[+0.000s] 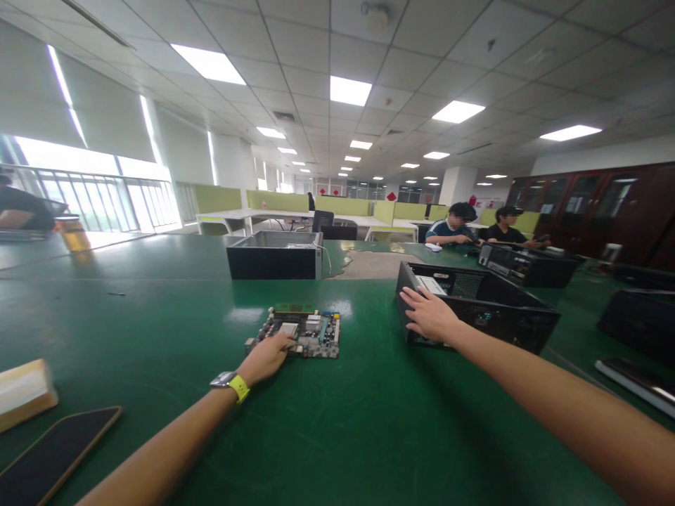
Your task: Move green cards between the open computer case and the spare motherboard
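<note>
A motherboard (319,337) with a pale square chip area and several slots lies on the green table in front of me. My left hand (266,358), with a watch on a yellow-green band at its wrist, has its fingers closed at the board's near left part; the fingertips are partly hidden. To the right, an opened black computer case (496,316) rests on its side, its inside showing metal and a pale part. My right hand (429,316) lies on the case's left end with fingers spread, touching it.
Another computer case (274,260) stands farther back. At left are a phone (58,450), a yellowish block (26,393) and an amber container (72,233). A dark slab-like device (638,386) lies at right. Two people sit across by another case (530,266); a third person is far left.
</note>
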`<act>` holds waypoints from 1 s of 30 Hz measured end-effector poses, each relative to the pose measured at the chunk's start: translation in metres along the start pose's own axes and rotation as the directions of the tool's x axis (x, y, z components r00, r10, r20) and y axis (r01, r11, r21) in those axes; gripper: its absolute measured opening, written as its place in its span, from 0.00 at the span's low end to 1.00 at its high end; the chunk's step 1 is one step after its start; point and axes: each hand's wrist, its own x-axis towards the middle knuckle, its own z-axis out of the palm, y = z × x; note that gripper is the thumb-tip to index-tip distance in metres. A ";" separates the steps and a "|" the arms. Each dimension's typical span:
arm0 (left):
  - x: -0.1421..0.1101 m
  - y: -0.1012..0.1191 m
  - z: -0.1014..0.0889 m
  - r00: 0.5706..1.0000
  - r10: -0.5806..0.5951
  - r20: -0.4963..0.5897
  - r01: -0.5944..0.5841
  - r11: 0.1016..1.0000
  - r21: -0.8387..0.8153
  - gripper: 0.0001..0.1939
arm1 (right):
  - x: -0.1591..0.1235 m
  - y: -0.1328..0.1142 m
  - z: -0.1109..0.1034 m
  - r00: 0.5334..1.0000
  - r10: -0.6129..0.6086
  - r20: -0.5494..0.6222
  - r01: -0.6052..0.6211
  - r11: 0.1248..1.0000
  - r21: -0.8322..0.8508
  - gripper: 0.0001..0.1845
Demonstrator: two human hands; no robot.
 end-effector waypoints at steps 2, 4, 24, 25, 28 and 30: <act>-0.003 0.011 0.001 1.000 0.013 0.022 -0.013 1.000 -0.028 0.23 | -0.003 0.007 0.003 1.000 0.018 0.008 -0.018 1.000 0.014 0.20; -0.006 0.022 0.002 0.999 0.028 0.035 -0.026 0.998 -0.054 0.24 | -0.007 0.013 0.006 0.999 0.034 0.019 -0.034 0.999 0.019 0.20; -0.034 0.099 0.017 0.989 0.078 0.127 -0.073 0.996 -0.044 0.29 | -0.035 0.037 0.027 0.968 0.235 0.087 -0.236 0.972 -0.003 0.27; -0.035 0.102 0.018 0.990 0.071 0.125 -0.066 0.997 -0.039 0.28 | -0.032 0.034 0.026 0.965 0.246 0.089 -0.247 0.969 -0.005 0.27; -0.038 0.107 0.024 0.991 0.069 0.117 -0.066 0.997 -0.031 0.27 | -0.025 0.021 0.021 0.963 0.256 0.090 -0.258 0.966 0.014 0.29; -0.040 0.111 0.027 0.990 0.075 0.123 -0.072 0.997 -0.026 0.28 | -0.020 0.009 0.017 0.965 0.248 0.090 -0.253 0.966 0.049 0.29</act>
